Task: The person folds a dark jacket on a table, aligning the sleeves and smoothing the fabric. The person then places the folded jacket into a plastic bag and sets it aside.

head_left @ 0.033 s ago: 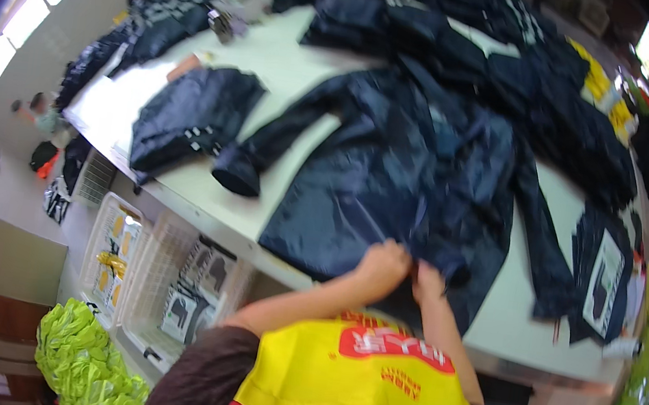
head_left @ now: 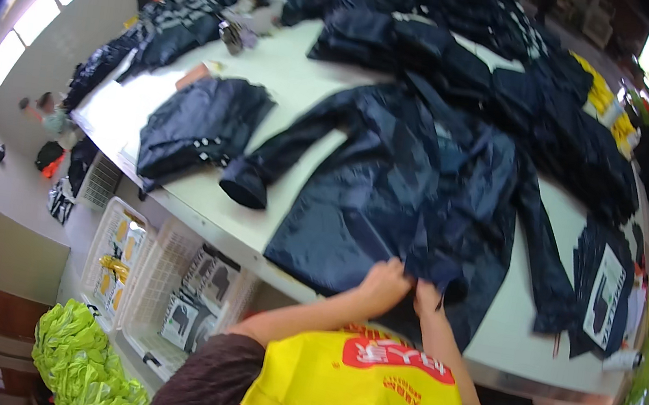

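Note:
A dark navy jacket (head_left: 360, 183) with a shiny surface lies spread across the white table, its sleeves out to both sides. At its front opening near the bottom hem, my left hand (head_left: 385, 283) is closed in a pinch on the fabric. Close beside it, my right hand (head_left: 427, 298) also grips the jacket's front edge, its fingertips partly hidden by the cloth. The two hands nearly touch. To the left of the jacket rests a folded dark garment (head_left: 202, 125) with a checked pale trim.
Folded dark garments (head_left: 442, 58) line the far side of the white table (head_left: 284, 74). Dark printed packages (head_left: 602, 292) lie at the right edge. On the left below the table stand white plastic baskets (head_left: 144, 293) with packages, beside a heap of lime-green bags (head_left: 82, 359).
The view has shifted slightly, so the whole scene sits a little lower and further right. Both hands stay on the jacket's front edge.

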The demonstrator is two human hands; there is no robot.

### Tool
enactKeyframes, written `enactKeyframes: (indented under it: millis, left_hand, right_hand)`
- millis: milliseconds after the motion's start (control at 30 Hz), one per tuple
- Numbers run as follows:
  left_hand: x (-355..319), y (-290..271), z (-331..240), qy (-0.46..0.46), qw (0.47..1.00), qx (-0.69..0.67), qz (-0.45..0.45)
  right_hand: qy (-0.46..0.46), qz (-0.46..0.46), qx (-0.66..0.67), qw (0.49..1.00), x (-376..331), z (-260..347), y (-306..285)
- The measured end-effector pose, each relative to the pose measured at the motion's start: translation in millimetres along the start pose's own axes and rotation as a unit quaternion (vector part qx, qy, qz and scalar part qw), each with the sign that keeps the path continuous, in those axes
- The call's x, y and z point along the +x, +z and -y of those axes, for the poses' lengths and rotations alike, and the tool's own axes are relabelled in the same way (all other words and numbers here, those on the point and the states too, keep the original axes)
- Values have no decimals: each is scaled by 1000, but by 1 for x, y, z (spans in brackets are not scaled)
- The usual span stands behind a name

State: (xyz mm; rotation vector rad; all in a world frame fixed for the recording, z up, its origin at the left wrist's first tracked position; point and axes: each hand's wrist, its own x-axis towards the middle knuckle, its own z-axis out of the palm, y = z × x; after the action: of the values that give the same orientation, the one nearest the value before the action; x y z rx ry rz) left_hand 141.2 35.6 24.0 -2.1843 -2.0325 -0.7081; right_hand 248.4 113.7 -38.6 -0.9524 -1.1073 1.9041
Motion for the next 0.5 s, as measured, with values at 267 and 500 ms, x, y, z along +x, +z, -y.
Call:
enactKeyframes:
  millis: [267, 500]
  left_hand:
    - [-42, -39, 19, -506, 498, -591, 383]
    - [31, -24, 5, -437, 233, -868, -23]
  right_hand:
    - [161, -133, 166, 964, 15, 34, -1]
    - [60, -61, 232, 969, -11, 45, 17]
